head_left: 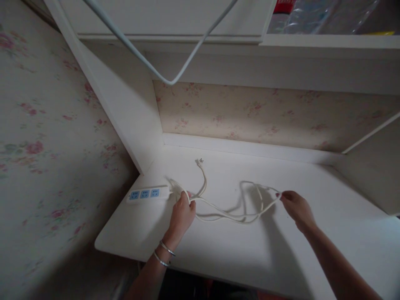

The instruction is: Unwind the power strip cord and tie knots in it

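Observation:
A white power strip with blue sockets lies at the left of the white desk. Its pale cord runs in loose loops to the right across the surface. Close to the strip, my left hand is closed around several strands of the cord. My right hand pinches the far end of a cord loop and holds it a little above the desk, where it casts a shadow. The plug rests on the desk behind my left hand, prongs showing.
The white desk has a side panel at the left and flowered wallpaper behind. A shelf holding plastic-wrapped items overhangs it. A pale cable hangs down in a V at the top, close to the camera.

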The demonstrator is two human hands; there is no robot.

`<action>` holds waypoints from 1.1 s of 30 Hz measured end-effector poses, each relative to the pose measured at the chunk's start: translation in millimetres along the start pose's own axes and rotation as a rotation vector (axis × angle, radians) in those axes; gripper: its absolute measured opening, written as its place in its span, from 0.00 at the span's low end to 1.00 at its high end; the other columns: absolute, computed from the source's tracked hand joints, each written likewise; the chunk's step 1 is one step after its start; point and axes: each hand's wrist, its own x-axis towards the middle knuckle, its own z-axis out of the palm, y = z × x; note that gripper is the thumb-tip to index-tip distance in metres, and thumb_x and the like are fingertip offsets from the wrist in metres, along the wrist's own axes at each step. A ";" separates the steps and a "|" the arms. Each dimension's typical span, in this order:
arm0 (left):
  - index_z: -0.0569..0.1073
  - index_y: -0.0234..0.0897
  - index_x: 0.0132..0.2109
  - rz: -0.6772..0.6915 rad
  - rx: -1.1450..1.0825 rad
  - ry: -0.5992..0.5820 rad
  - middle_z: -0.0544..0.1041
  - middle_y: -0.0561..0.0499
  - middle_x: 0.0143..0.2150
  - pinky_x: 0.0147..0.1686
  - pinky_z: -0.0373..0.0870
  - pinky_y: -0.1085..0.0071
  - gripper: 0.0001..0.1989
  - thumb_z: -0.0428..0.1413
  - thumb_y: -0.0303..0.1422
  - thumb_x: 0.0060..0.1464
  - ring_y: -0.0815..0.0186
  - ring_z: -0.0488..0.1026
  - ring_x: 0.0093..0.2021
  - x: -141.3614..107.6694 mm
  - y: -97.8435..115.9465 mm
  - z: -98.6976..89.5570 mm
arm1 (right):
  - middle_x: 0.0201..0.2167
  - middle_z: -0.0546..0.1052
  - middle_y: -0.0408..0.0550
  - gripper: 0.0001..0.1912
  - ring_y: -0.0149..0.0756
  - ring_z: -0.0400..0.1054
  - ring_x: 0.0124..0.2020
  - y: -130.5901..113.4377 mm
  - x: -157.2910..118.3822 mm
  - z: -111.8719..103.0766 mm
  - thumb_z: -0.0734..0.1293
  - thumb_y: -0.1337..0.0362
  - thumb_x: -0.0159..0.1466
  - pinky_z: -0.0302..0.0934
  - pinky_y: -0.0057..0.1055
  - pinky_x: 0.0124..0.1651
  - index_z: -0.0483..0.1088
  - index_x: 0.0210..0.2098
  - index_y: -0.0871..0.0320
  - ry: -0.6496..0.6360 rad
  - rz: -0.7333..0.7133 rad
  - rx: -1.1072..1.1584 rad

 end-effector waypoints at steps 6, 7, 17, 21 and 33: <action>0.60 0.37 0.45 -0.053 -0.116 0.120 0.70 0.51 0.33 0.31 0.66 0.71 0.10 0.52 0.30 0.57 0.63 0.73 0.32 -1.7 -2.8 1.8 | 0.33 0.78 0.49 0.23 0.41 0.72 0.37 -75.7 -56.8 36.1 0.53 0.48 0.65 0.63 0.30 0.38 0.73 0.37 0.55 -0.263 -0.242 0.178; 0.59 0.37 0.46 -0.056 -0.137 0.159 0.69 0.52 0.33 0.31 0.66 0.71 0.12 0.53 0.30 0.57 0.64 0.72 0.31 -2.6 -3.4 2.0 | 0.35 0.78 0.48 0.22 0.40 0.72 0.38 -84.2 -59.3 41.0 0.52 0.50 0.66 0.62 0.30 0.39 0.72 0.38 0.55 -0.281 -0.265 0.190; 0.63 0.38 0.58 0.095 0.031 0.319 0.63 0.41 0.50 0.38 0.72 0.67 0.19 0.51 0.30 0.59 0.60 0.71 0.44 -8.6 -1.5 -5.8 | 0.27 0.76 0.45 0.17 0.35 0.71 0.25 -100.0 -49.4 50.5 0.54 0.64 0.65 0.59 0.27 0.31 0.60 0.52 0.57 -0.319 -0.417 0.073; 0.72 0.37 0.47 0.086 0.051 0.350 0.64 0.42 0.50 0.36 0.71 0.69 0.10 0.52 0.35 0.60 0.66 0.71 0.36 -7.3 -1.1 -8.6 | 0.35 0.78 0.55 0.18 0.42 0.74 0.35 -74.1 -40.6 36.2 0.53 0.66 0.66 0.61 0.33 0.38 0.66 0.52 0.58 -0.192 -0.412 -0.309; 0.69 0.38 0.48 0.051 0.156 0.199 0.64 0.44 0.50 0.33 0.72 0.68 0.14 0.56 0.27 0.53 0.62 0.72 0.37 -8.4 15.8 -8.5 | 0.33 0.77 0.63 0.10 0.51 0.73 0.40 -73.5 -58.0 37.4 0.63 0.67 0.59 0.63 0.41 0.40 0.75 0.37 0.59 -0.334 -0.299 -0.414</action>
